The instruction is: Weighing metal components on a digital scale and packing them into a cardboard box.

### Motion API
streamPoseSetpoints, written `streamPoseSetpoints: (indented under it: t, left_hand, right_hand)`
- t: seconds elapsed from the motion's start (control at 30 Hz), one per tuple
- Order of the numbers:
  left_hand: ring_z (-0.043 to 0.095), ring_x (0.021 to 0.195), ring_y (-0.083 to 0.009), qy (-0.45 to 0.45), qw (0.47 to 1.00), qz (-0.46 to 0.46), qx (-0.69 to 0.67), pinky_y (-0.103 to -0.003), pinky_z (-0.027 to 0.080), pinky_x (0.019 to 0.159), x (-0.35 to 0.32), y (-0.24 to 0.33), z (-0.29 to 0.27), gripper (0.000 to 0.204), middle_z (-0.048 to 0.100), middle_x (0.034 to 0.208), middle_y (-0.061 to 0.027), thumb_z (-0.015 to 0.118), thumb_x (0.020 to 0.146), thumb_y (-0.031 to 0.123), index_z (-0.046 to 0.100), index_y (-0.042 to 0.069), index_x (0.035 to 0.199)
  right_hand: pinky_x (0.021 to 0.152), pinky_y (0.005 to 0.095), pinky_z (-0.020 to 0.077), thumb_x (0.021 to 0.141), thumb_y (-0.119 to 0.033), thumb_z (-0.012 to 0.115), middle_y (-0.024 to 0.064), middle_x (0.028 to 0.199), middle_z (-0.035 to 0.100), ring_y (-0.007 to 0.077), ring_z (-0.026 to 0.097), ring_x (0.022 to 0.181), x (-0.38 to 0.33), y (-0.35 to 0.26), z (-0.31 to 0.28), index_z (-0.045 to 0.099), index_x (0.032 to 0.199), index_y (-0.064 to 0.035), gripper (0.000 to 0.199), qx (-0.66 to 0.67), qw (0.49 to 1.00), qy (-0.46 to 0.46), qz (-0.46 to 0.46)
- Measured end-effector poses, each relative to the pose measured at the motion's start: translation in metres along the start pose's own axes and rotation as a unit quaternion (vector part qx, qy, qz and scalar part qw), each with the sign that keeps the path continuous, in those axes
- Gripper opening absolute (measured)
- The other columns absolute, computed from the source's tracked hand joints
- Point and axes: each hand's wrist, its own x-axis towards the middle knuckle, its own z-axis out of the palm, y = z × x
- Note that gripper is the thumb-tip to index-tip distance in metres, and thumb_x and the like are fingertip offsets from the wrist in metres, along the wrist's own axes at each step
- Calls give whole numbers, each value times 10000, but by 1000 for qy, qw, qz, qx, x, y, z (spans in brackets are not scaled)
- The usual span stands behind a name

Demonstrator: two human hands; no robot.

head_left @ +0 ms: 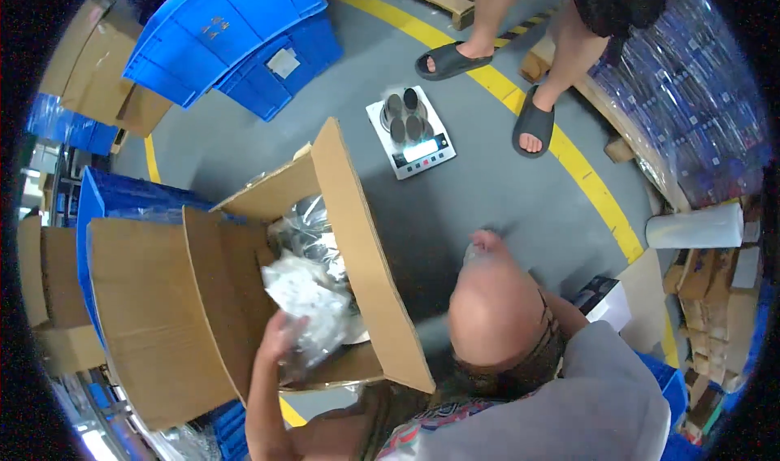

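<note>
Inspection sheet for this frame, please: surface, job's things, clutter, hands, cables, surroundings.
Surface: grey floor with a yellow line.
Job's things: open cardboard box holding clear plastic bags.
Clutter: scale carrying dark round parts; white roll.
Hands: left hand on the bags; right hand not seen.
Cables: nothing seen.
Surroundings: blue crates, wrapped pallet, a bystander's sandalled feet.

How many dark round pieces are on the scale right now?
4, clustered on the scale pan: upper left, upper right, lower left, lower right. More may be hidden beneath.
</note>
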Motion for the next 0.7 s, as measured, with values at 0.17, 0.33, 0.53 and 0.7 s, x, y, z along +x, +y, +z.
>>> streamPoseSetpoints:
  t: [0.17,0.33,0.53,0.7]
  left_hand:
    - [518,962,-158,201,978,39,-42,-304,425,837,-21,0,-53,402,575,1064,-54,586,858,182,498,-11,1201]
    - [508,992,-179,315,932,180,-19,-313,415,849,-58,44,-74,415,552,1122,-87,582,855,240,517,-30,1164]
    - [512,990,-210,381,910,163,-22,-325,384,877,-78,21,-96,439,576,1073,-114,559,840,285,545,-56,1117]
    - [518,981,-225,397,901,173,5,-326,390,879,-76,12,-100,435,575,1068,-134,538,849,313,565,-41,1099]
  right_hand:
    - [840,339,458,810,-179,565,117,993,627,247,593,963,27,-19,-11,588,1109,-69,319,65,975,-113,179]
    - [805,291,463,816,-121,573,67,998,616,152,580,915,64,4,-21,562,1129,-40,323,168,948,-177,203]
    - [797,271,457,859,-142,564,47,977,608,125,562,881,110,-99,-70,552,1153,-51,309,174,946,-229,150]
    - [736,249,452,868,-148,556,20,870,612,104,556,785,159,-183,-87,553,1163,-63,307,147,941,-304,-18]
